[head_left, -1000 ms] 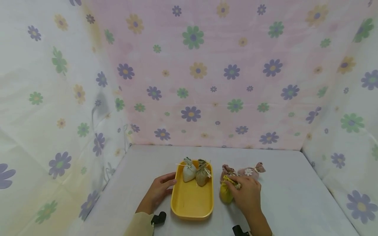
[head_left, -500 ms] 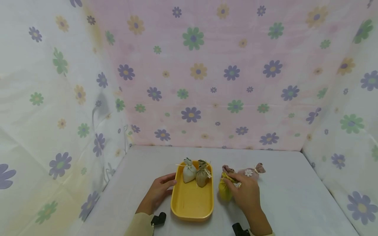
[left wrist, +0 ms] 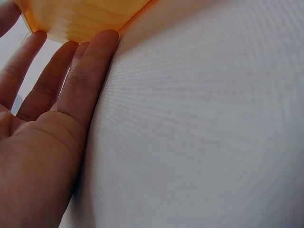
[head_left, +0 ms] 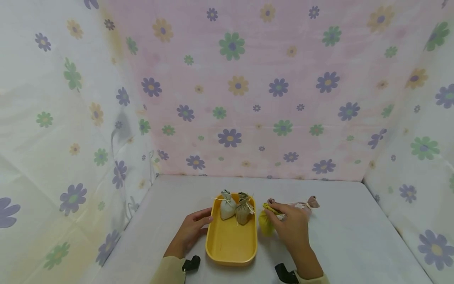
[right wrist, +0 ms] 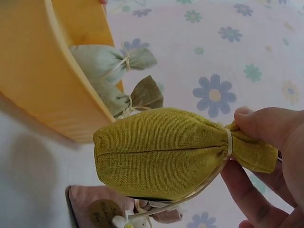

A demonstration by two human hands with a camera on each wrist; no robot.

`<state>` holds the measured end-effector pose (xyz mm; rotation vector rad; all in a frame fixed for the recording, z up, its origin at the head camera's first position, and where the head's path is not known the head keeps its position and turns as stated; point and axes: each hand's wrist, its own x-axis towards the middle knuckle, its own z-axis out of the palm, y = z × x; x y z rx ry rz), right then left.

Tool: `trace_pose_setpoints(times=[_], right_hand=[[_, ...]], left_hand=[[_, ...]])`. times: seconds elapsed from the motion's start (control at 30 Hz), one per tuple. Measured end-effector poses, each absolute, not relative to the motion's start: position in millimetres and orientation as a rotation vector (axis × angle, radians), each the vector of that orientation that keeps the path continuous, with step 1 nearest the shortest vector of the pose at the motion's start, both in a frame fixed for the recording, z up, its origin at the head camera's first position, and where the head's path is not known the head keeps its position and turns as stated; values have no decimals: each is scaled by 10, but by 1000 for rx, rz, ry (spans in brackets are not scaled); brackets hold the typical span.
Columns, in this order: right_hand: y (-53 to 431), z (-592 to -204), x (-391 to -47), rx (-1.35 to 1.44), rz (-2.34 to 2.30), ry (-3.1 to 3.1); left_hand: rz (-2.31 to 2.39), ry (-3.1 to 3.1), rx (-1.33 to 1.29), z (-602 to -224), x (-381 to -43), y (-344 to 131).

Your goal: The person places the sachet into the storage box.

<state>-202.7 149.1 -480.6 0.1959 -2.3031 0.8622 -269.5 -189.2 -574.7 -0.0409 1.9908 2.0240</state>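
Observation:
My right hand (head_left: 293,228) pinches the gathered neck of a mustard-yellow drawstring pouch (head_left: 266,225) between thumb and fingers, just right of the yellow tray (head_left: 230,246). In the right wrist view the full yellow pouch (right wrist: 161,152) hangs sideways, its cord tied round the neck. My left hand (head_left: 193,228) rests against the tray's left side, thumb at the rim. The left wrist view shows straight fingers (left wrist: 83,80) with their tips against the tray wall (left wrist: 80,19). Inside the tray's far end lie a pale grey-green pouch (head_left: 227,209) and an olive-brown pouch (head_left: 242,213).
Dusty-pink pouches lie behind my right hand, which partly hides them; the tied end of one pink pouch (head_left: 313,202) shows. A white cloth covers the table (head_left: 354,236). Flower-printed curtains (head_left: 255,118) stand at the back and both sides.
My right hand has lifted the yellow pouch and carried it left toward the tray, partly uncovering the table where it stood. The left hand and tray have stayed in place.

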Motion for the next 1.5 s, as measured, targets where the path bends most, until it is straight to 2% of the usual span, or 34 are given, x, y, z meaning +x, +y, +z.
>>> trace_pose_setpoints(times=[0.6, 1.5], right_hand=[[1267, -4604, -2053, 232, 947, -2336], [885, -4662, -2209, 394, 1114, -2351]], left_hand=[[2034, 1982, -55, -5727, -2700, -1867], [2028, 1961, -38, -5771, -2723, -1923]])
